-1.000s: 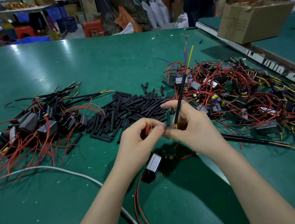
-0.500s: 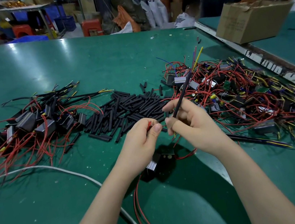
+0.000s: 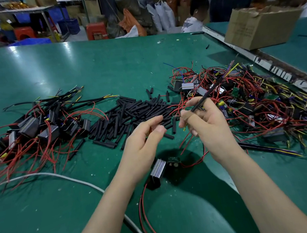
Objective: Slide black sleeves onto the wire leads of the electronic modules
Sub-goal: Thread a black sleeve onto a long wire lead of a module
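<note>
Two hands mid-frame above desk [image 3: 102, 68]. Right hand [image 3: 207, 126] grip pinches sleeved leads [image 3: 211, 89], angled upper right. Left hand [image 3: 143, 137] grip pinches red wire [image 3: 150, 129]. Keep leads bunched, sleeve straight; avoid snagging the right-hand tangle.

Both hands are up over the green table [image 3: 102, 64]. The right hand [image 3: 207, 126] pinches a black sleeve [image 3: 210, 90] that angles up and to the right, with yellow wire poking out its far end. The left hand [image 3: 143, 137] pinches something red, too hidden to tell what. A loose module [image 3: 157, 172] with red leads lies just below the hands. Pile of black sleeves [image 3: 128, 114] in the middle, sleeved modules [image 3: 37, 126] on the left, unsleeved tangle [image 3: 260, 99] on the right, cardboard box [image 3: 258, 26] far right.
</note>
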